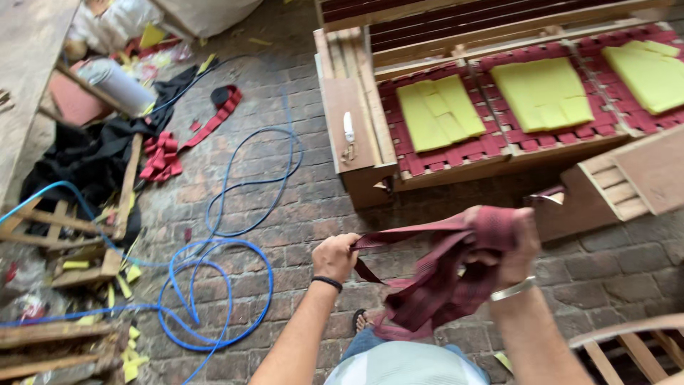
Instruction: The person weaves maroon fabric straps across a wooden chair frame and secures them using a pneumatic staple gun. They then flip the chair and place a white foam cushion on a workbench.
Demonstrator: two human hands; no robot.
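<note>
My left hand (335, 257) pinches one end of a dark red webbing strap (427, 278), pulling it taut. My right hand (509, 246) grips a bunched bundle of the same strap, which hangs in loops over my knees. Ahead stands a wooden sofa frame (356, 107) with red webbing woven across its seat and three yellow foam pads (438, 110) on top. A small white-handled tool (348, 127) lies on the frame's flat arm.
A blue hose (214, 285) coils over the brick floor at left. More red webbing (167, 153), black cloth (85, 160) and wood scraps (64, 228) lie beyond it. A second wooden frame (620, 185) sits at right, a chair piece (627, 342) near my right arm.
</note>
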